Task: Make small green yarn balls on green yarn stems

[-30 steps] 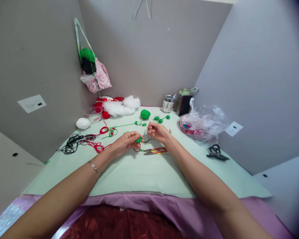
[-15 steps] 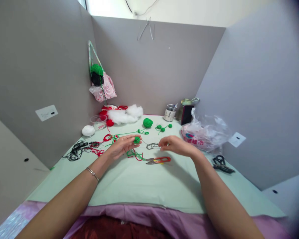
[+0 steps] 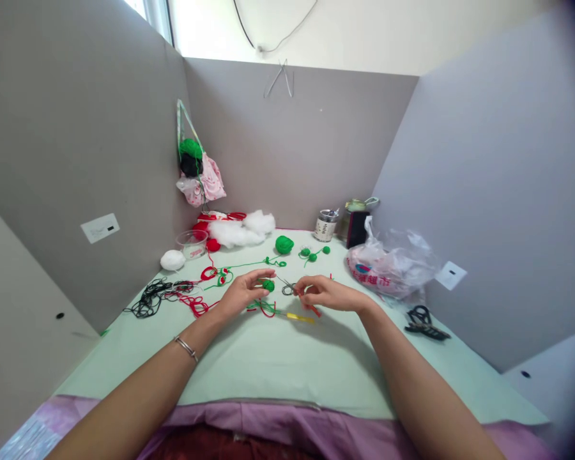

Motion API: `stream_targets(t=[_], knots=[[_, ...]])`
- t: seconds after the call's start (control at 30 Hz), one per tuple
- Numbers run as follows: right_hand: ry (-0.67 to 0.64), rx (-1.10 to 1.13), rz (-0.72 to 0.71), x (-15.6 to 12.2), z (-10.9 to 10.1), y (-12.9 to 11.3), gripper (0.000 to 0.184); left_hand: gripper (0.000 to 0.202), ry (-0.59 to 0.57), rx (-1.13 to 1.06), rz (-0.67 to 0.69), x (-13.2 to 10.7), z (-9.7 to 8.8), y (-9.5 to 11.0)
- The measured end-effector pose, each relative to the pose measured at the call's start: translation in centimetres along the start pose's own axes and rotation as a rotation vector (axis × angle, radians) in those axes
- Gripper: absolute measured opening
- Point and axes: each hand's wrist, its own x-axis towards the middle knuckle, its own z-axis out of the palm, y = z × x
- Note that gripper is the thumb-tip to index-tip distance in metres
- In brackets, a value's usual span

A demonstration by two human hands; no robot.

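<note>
A small green yarn ball (image 3: 268, 285) sits in the fingers of my left hand (image 3: 242, 292), which are closed around it. A dark thread runs from the ball toward a loose dark coil (image 3: 288, 289) on the table. My right hand (image 3: 329, 294) is closed on thread snips, with their orange handle (image 3: 315, 311) showing below the fingers; the blades are mostly hidden. Under the two hands lie a yellow-handled crochet hook (image 3: 299, 318) and green and red yarn ends (image 3: 267, 308).
At the back are white stuffing (image 3: 237, 232), a green yarn ball (image 3: 284, 245), small green balls (image 3: 312, 257) and a can (image 3: 326, 225). A plastic bag (image 3: 393, 265) and black hair clip (image 3: 427, 329) lie right. Black yarn (image 3: 153, 297) tangles at left.
My right hand has picked the orange-handled snips up off the table, uncovering the yellow-handled hook. The left hand still holds the green ball, now turned more upright. The view has tilted up slightly.
</note>
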Motion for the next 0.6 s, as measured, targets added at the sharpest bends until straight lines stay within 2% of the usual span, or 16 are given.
stream_targets(t=[0.1,0.23,0.33,0.6], knots=[[0.099,0.050,-0.054,0.4,0.8,-0.8,0.026,0.056,0.023,0.019,0.033,-0.2,0.4,0.3],[0.202,-0.083,-0.144,1.0,1.8,-1.0,0.037,0.055,0.047,0.026,0.053,-0.4,0.7,0.8],[0.292,-0.153,-0.154,1.5,2.2,-0.5,0.043,0.055,0.061,0.029,0.066,-0.4,0.9,0.9],[0.340,-0.104,-0.125,2.8,3.6,0.1,0.038,0.057,-0.019,0.025,0.053,-0.5,1.4,0.2]])
